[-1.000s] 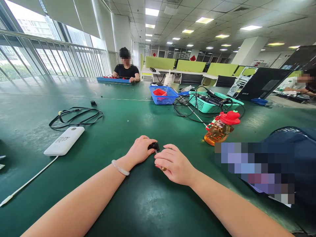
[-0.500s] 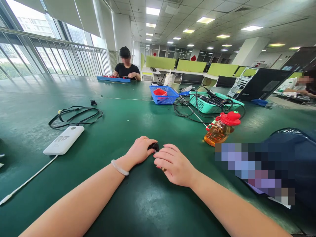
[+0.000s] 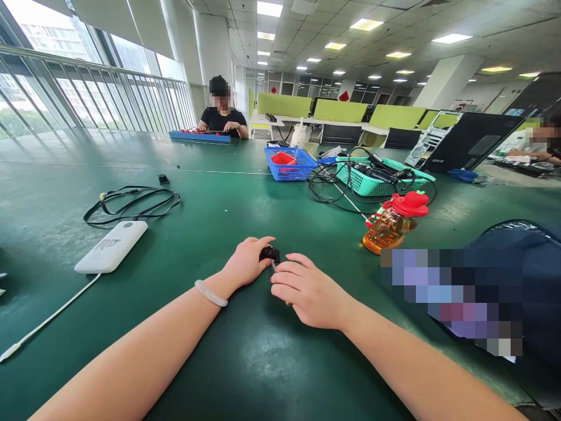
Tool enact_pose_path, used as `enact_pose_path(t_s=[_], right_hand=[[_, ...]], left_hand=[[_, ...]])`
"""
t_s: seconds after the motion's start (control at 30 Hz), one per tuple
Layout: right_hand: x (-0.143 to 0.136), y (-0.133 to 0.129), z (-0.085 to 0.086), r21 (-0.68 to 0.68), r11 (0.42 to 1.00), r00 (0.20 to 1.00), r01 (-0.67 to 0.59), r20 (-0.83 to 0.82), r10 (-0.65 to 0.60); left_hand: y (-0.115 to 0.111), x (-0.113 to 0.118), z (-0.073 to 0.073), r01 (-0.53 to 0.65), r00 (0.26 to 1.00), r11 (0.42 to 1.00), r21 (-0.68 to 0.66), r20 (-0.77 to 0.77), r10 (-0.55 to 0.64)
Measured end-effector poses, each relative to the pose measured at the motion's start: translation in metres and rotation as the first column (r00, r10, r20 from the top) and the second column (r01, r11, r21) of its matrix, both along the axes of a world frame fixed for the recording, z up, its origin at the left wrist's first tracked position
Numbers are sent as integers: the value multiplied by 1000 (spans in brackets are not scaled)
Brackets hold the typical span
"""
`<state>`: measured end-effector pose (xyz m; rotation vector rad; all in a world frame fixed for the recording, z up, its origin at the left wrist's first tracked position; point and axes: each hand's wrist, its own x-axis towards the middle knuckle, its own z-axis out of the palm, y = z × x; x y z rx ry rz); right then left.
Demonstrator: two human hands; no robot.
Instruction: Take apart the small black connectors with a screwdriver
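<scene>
My left hand (image 3: 244, 263), with a pale bangle at its wrist, is closed on a small glossy black block (image 3: 270, 253) at the table's middle. Thumb and fingers grip the block from its left side. Close on the right, the curled fingers of my right hand (image 3: 312, 292) pinch a thin, pale, stick-like piece (image 3: 274, 266). Its tip reaches the near side of the block; whether it goes in I cannot tell. Most of that piece is hidden behind the fingers, so its kind does not show.
A white power bank (image 3: 111, 247) with cables lies left on the green table (image 3: 210, 362). Ahead are a blue basket (image 3: 291, 169) and a teal basket (image 3: 372, 186) of cables. A red-lidded bottle (image 3: 390, 228) and dark bag (image 3: 526, 280) stand right. Another person (image 3: 222, 117) sits opposite.
The fingers of my left hand have lifted and straightened, so more of the black block shows. My right hand has stayed close beside it. The view has shifted slightly.
</scene>
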<state>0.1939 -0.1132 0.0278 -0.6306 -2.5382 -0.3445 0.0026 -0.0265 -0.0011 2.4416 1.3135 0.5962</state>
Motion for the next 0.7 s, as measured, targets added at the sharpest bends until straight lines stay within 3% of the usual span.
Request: enact_pose_path(t_s=[0.3, 0.7], right_hand=[[1, 0, 1, 22, 1000, 1000, -6, -23, 6], [2, 3, -5, 66, 992, 994, 105, -3, -105]], left_hand=[[0, -1, 0, 6, 1000, 1000, -3, 5, -6], [-2, 2, 6, -32, 999, 998, -58, -7, 32]])
